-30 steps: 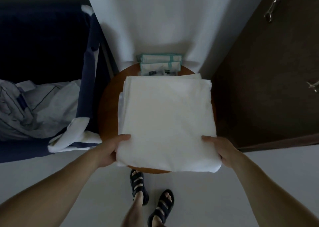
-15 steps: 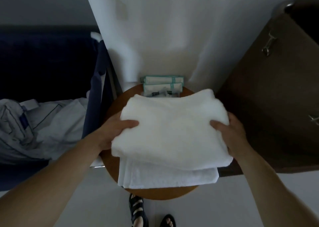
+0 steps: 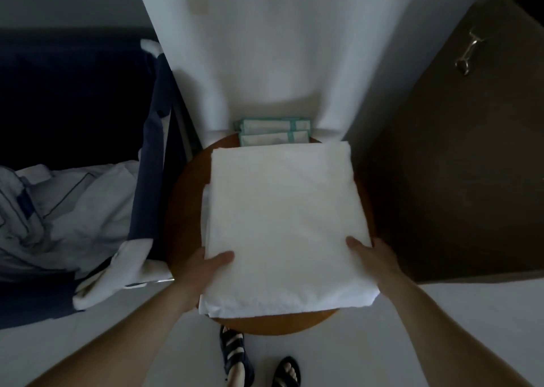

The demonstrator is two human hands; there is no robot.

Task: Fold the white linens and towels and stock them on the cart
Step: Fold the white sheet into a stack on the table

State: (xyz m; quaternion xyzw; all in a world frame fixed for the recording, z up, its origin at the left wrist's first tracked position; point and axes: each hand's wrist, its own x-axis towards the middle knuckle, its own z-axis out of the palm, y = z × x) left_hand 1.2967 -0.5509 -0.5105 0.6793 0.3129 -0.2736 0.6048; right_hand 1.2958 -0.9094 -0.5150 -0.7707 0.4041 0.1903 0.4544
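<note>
The folded white linen (image 3: 282, 224), held bunched and raised half a second ago, has been laid flat, and both hands have been shifted to its near corners. A dark cabinet (image 3: 456, 180) is seen to the right, a navy fabric hamper (image 3: 147, 166) and crumpled bedding (image 3: 73, 210) to the left. Most of the round wooden table (image 3: 182, 210) is covered by the linen. Each near corner is pinched, one by the left hand (image 3: 203, 272) and one by the right hand (image 3: 371, 260), thumb on top, fingers hidden beneath. Teal-edged packets (image 3: 273, 130) are stacked just behind the linen.
</note>
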